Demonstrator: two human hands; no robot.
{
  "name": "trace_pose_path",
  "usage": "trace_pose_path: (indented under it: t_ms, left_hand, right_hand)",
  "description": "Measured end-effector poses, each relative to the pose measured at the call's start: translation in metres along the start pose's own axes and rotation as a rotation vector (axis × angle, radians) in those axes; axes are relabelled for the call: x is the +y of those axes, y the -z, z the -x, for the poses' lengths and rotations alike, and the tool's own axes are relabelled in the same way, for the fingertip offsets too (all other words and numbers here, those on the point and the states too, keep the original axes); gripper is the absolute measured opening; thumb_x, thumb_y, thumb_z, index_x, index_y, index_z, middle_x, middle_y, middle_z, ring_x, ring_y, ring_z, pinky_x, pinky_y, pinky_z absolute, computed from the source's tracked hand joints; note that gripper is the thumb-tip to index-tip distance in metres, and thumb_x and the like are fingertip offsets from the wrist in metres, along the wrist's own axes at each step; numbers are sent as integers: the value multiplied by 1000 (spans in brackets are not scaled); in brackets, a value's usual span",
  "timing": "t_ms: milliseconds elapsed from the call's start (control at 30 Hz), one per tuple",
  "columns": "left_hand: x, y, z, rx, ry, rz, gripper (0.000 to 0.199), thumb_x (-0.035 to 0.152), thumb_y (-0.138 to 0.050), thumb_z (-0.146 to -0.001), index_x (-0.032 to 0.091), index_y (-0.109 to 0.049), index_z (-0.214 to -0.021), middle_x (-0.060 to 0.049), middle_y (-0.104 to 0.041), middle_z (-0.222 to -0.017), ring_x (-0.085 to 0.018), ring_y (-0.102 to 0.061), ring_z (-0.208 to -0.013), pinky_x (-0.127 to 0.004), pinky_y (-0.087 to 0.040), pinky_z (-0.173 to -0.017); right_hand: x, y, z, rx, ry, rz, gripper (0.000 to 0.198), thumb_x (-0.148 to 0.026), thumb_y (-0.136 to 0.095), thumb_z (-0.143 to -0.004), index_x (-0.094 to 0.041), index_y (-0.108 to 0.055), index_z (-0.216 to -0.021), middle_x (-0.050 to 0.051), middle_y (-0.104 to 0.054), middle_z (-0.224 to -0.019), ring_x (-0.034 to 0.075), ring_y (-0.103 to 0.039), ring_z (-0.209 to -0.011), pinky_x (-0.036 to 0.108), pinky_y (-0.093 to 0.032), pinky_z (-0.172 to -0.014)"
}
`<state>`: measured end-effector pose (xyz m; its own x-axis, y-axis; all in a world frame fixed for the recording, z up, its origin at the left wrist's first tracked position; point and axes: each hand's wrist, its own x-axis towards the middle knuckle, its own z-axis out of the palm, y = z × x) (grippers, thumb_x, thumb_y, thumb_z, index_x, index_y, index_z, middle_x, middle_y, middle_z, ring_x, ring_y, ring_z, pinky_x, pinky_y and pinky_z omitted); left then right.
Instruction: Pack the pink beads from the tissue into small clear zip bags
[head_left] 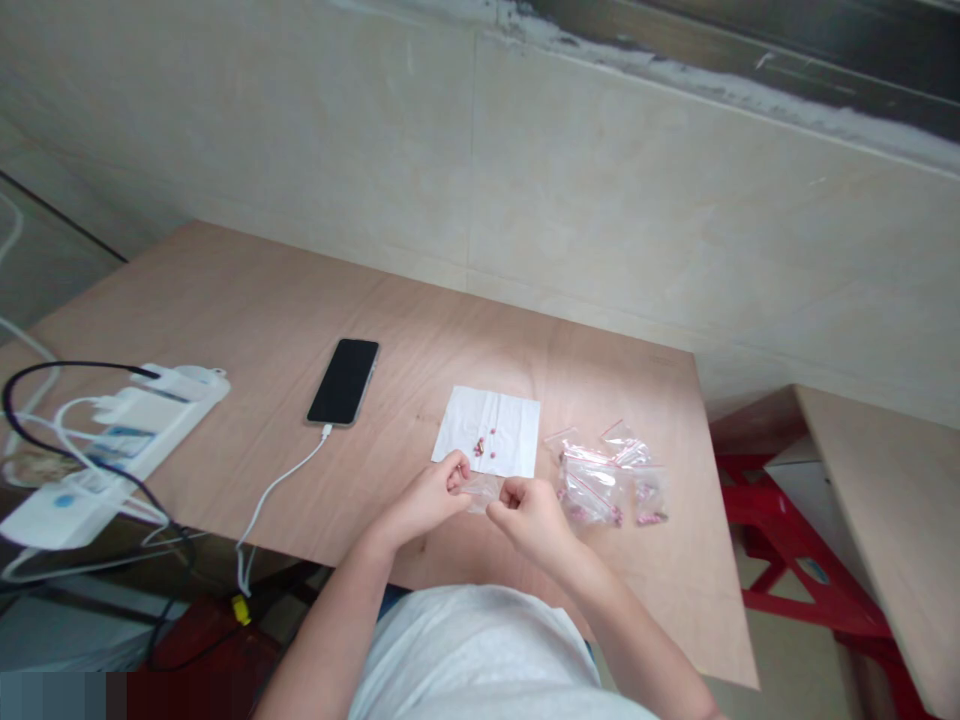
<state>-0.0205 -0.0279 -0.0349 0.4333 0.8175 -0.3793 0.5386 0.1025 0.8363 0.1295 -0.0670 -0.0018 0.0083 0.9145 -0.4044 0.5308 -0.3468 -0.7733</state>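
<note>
White paper (517,425), small reddish pieces (479,448), pink-striped clear bags (592,488) at right, black-screened phone (344,382) at left, light-brown grained bench (420,320)

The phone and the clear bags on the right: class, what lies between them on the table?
In the head view, a white paper sheet with small reddish pieces on it lies between them.
</note>
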Motion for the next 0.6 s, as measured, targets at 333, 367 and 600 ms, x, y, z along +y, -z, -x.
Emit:
trace_pose_path:
  t_ms: [333,367,600]
  left_hand:
    - [31,0,14,-66,-91,-4,12,14,-40,-71,19,-45,-81,8,-29,-53,-8,-32,-48,-18,-24,-47]
    - [31,1,14,-37,-95,-30,12,13,-41,-70,19,-46,-80,8,-29,-53,-8,-32,-49,-19,-24,-48]
    - [32,18,21,29,-131,-99,27,9,-41,-69,20,-52,-90,3,-46,-73,-10,-45,-62,-22,-37,-59]
  right_hand:
    - [13,-13,-14,-51,33,122,12,-18,-47,-66,-16,-56,-59,2,-53,-53,11,-43,-49,22,-24,-46]
    - [13,-12,-14,-44,15,134,14,-19,-47,-66,-16,-54,-55,1,-51,-50,11,-41,-48,22,-23,-45]
    - [5,-1,-11,-17,-40,42,27,-22,-46,-64,-18,-37,-39,-4,-34,-36,8,-32,-39,22,-17,-40]
